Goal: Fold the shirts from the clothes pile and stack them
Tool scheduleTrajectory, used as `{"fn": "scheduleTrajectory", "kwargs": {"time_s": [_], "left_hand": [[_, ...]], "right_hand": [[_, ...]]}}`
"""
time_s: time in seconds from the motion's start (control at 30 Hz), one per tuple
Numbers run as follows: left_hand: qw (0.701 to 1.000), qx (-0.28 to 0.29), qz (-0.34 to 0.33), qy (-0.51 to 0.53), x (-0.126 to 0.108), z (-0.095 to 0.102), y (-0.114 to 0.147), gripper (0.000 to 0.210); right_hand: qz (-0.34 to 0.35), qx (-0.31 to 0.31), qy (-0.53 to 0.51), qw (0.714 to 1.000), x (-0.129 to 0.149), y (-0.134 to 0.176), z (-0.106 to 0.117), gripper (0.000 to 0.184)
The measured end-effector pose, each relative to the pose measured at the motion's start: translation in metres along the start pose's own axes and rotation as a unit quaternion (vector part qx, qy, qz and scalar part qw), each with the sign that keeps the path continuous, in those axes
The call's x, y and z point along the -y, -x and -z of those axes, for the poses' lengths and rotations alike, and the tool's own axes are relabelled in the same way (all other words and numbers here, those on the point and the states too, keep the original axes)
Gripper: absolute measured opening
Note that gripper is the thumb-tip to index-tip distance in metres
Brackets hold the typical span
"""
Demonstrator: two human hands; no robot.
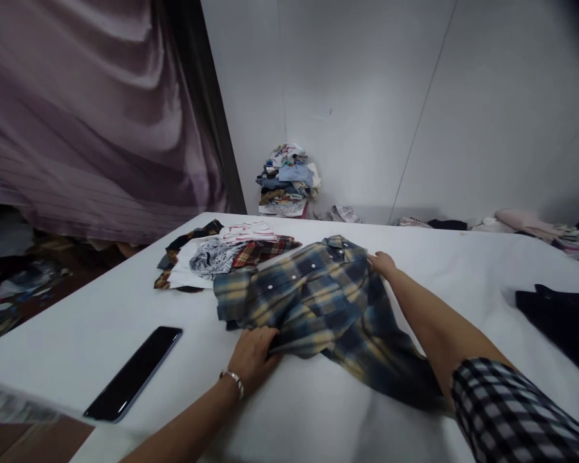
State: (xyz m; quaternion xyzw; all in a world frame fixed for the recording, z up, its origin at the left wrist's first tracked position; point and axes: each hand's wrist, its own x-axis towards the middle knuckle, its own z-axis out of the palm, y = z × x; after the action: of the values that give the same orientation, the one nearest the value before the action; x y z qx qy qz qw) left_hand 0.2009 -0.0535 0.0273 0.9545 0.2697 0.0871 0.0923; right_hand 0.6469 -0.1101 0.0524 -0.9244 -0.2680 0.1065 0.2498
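A checked sleeve (pixel 506 402), cut off at near right, leads to the right hand (pixel 381 263), gripping a plaid shirt (pixel 313 296) beside its collar (pixel 341 245) on the white table (pixel 197 347). The left hand (pixel 253 352) clasps the shirt's near edge, its grip partly hidden. Dark cloth (pixel 567 325) is cropped at right.

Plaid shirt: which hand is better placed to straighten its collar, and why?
Probably the right hand: it holds the plaid shirt beside the collar; the left hand is farther away.
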Motion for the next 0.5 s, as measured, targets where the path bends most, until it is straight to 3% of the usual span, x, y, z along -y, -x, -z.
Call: {"fn": "scheduleTrajectory", "kwargs": {"time_s": [0.13,0.27,0.37,0.5], "left_hand": [[1.0,0.002,0.003,0.016,-0.001,0.001,0.003,0.027],[0.999,-0.002,0.003,0.035,0.001,0.0,0.003,0.029],[0.999,0.008,0.011,0.042,0.003,0.005,-0.001,0.029],[0.997,0.036,-0.019,0.059,-0.012,0.017,-0.01,0.029]], "right_hand": [[-0.009,0.004,0.014,1.0,0.015,-0.027,-0.022,0.057],[-0.003,0.008,0.011,1.0,0.017,-0.035,-0.028,0.037],[0.0,-0.029,-0.005,1.0,0.008,-0.032,-0.011,0.034],[-0.012,-0.122,-0.116,0.986,-0.033,-0.008,0.037,0.044]]}}
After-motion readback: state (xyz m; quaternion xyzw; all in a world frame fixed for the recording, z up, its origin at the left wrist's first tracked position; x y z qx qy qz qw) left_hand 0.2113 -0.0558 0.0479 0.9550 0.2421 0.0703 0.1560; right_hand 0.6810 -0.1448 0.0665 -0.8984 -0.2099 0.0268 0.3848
